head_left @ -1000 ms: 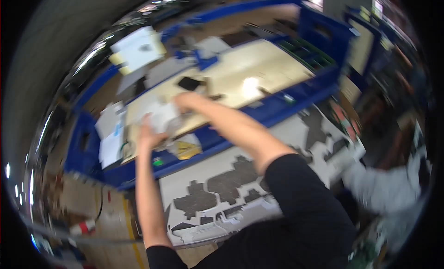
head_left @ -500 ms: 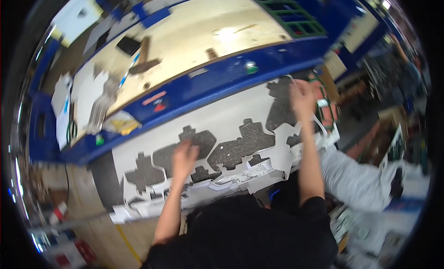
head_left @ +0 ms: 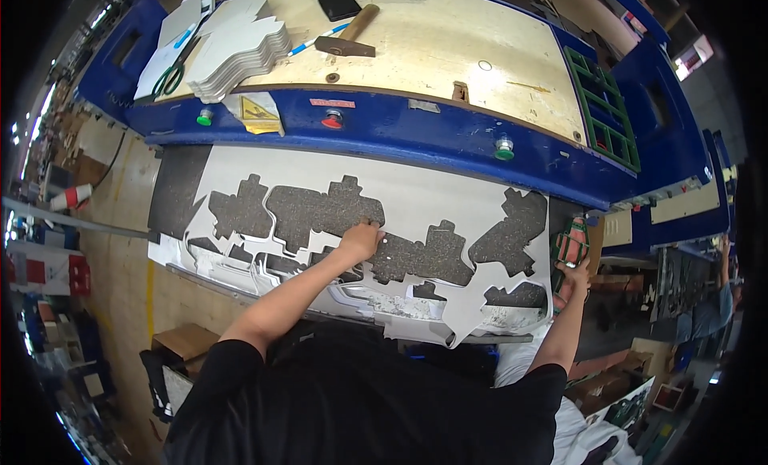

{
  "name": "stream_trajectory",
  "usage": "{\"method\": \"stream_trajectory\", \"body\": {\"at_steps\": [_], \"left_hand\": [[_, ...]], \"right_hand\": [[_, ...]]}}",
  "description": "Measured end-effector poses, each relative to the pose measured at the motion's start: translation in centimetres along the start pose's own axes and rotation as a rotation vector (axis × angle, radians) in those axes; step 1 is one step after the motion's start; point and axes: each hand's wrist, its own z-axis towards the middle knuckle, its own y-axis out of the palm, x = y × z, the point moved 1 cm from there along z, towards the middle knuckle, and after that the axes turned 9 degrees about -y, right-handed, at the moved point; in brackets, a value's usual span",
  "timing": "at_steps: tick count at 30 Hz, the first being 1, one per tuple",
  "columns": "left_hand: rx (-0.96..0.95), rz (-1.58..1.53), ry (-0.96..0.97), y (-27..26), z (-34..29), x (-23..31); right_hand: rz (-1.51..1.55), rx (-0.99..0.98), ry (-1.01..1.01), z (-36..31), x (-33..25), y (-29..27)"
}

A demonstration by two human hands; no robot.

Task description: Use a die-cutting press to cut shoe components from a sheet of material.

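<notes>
A white sheet [head_left: 304, 165] with several irregular cut-out shapes lies in front of me, and a speckled dark surface [head_left: 324, 209] shows through the openings. My left hand [head_left: 362, 241] rests over the middle of the sheet, its fingers curled down beside one opening; whatever they pinch is hidden. At the sheet's right end, my right hand [head_left: 574, 277] is closed around the near part of a red-and-green cutting die [head_left: 571, 245]. Narrow torn strips of the sheet [head_left: 232, 277] hang along the near edge.
Beyond the sheet runs a blue machine beam [head_left: 416, 125] with green and red buttons. On its wooden top are a hammer [head_left: 352, 37], a stack of white cut pieces [head_left: 240, 53], scissors [head_left: 170, 77] and a black phone [head_left: 338, 2]. A green grid die [head_left: 604, 109] stands right.
My right hand has gone from the sheet's far right corner to the red-and-green die and closed on it. My left hand has shifted right along the sheet. The view has turned.
</notes>
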Motion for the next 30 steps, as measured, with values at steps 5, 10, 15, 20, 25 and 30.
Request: {"method": "stream_trajectory", "body": {"at_steps": [5,10,15,20,25,30], "left_hand": [[-0.016,-0.092,-0.096,1.0,-3.7,0.0],[-0.206,-0.118,-0.067,1.3,-8.5,-0.5],[-0.257,-0.107,-0.014,3.6,-10.2,-1.0],[-0.258,-0.153,0.137,5.1,-8.6,-0.8],[-0.305,-0.290,0.203,4.6,-6.9,1.5],[-0.269,-0.183,0.288,-3.5,-10.7,-8.3]], "right_hand": [[0.243,0.103,-0.163,-1.1,0.9,0.1],[0.692,0.298,-0.316,-4.3,3.6,-1.8],[0.964,0.421,-0.411,-11.4,6.5,-9.7],[1.063,0.349,-0.631,-22.6,0.7,-19.5],[0.949,0.042,-0.952,-29.2,-16.3,-24.5],[0.486,-0.146,-1.473,-36.4,-37.3,-20.3]]}}
